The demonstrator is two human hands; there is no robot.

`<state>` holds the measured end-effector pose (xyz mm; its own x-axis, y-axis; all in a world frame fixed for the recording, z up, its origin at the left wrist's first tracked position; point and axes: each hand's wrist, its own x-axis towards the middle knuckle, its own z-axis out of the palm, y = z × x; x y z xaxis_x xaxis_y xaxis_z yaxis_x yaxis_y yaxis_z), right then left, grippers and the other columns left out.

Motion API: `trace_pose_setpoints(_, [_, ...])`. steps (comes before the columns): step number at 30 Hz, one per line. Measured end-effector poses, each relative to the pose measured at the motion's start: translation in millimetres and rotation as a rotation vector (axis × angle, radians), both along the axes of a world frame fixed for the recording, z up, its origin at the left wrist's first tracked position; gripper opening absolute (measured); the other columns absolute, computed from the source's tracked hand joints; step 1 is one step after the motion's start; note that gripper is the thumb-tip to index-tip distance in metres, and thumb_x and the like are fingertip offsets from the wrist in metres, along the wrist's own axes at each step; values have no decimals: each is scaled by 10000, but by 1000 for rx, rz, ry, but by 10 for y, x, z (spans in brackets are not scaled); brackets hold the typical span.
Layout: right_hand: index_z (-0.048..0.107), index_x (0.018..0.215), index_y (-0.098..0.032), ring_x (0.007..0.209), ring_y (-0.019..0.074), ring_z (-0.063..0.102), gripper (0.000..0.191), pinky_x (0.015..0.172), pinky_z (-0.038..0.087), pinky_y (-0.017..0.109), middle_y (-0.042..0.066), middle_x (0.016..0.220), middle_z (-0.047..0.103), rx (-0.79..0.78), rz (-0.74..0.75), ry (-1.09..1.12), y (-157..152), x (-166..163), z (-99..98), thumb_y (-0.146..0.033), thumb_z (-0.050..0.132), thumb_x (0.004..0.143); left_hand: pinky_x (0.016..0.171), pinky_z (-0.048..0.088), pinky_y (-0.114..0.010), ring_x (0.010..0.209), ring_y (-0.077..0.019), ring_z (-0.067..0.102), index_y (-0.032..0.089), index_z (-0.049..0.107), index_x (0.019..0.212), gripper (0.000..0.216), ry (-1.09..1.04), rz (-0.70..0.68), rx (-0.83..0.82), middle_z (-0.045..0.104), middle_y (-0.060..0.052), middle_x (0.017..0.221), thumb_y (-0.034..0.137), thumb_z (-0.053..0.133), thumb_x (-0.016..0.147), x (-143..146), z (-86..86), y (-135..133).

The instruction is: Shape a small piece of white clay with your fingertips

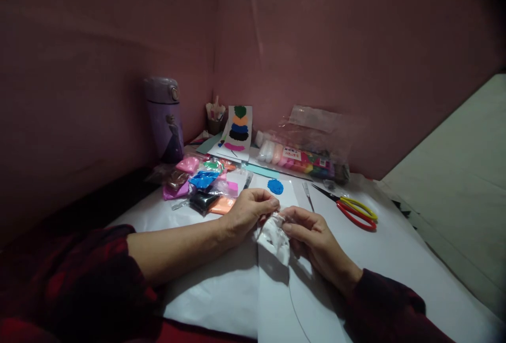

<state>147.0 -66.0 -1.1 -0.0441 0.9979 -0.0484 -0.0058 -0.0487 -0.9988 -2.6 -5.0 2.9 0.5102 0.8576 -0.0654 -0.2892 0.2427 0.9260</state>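
Centre of frame: left hand and right hand both pinch a small white clay packet just above the bench. Scissors lie right of centre.

I'm watching through the one head-worn camera; it's looking forward and down, sitting close above the left hand and right hand, facing the corner of the pink wall across the table
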Motion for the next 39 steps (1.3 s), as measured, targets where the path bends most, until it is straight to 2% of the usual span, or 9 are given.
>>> trace_pose_setpoints(4, [705,848,-153,409,58,369,232,399,248,191,-23,546,543,-3,-57,-3,-11,-28,8,-325,744,698,523,296,-218,522,-67,463,116,573,705,366,-37,6,17,547,3,615,386,792,593,-10,0,8])
trace_pose_setpoints(7, [705,827,-154,427,59,373,193,415,266,192,-18,565,555,-10,-48,12,-8,-23,-9,-277,735,682,557,331,-229,576,-85,507,117,611,820,367,-73,-73,12,586,-19,706,399,764,641,-22,11,-1])
trace_pose_setpoints(10, [681,771,-152,435,56,359,148,422,259,192,-28,550,518,-24,-15,23,-14,-9,-21,-261,723,681,575,344,-238,602,-100,525,118,586,762,364,-64,-151,15,570,-20,690,398,773,623,-32,31,-14])
trace_pose_setpoints(23, [678,826,-146,416,37,346,286,399,234,183,-31,576,523,-23,50,73,-8,23,-22,-368,791,688,517,284,-237,500,-82,444,145,512,659,311,-14,-207,-63,466,19,569,329,745,567,-45,102,-38])
trace_pose_setpoints(30, [661,835,-165,567,68,487,273,508,349,181,-9,716,596,-132,101,147,-16,45,64,-312,821,669,526,291,-232,498,-72,446,141,521,684,300,-64,-205,-96,493,21,573,283,758,569,-48,77,-38])
trace_pose_setpoints(34, [638,836,-166,549,52,487,287,509,362,170,-21,729,587,-192,116,163,-17,47,96,-277,831,655,523,296,-225,490,-64,438,142,520,694,310,-72,-197,-101,502,24,572,286,770,581,-47,62,-33])
trace_pose_setpoints(39, [636,915,-170,459,19,404,290,427,249,153,-35,697,549,-235,141,170,-13,47,110,-248,793,684,510,295,-214,474,-51,416,138,518,693,345,-86,-177,-84,495,34,562,302,798,574,-45,48,-32])
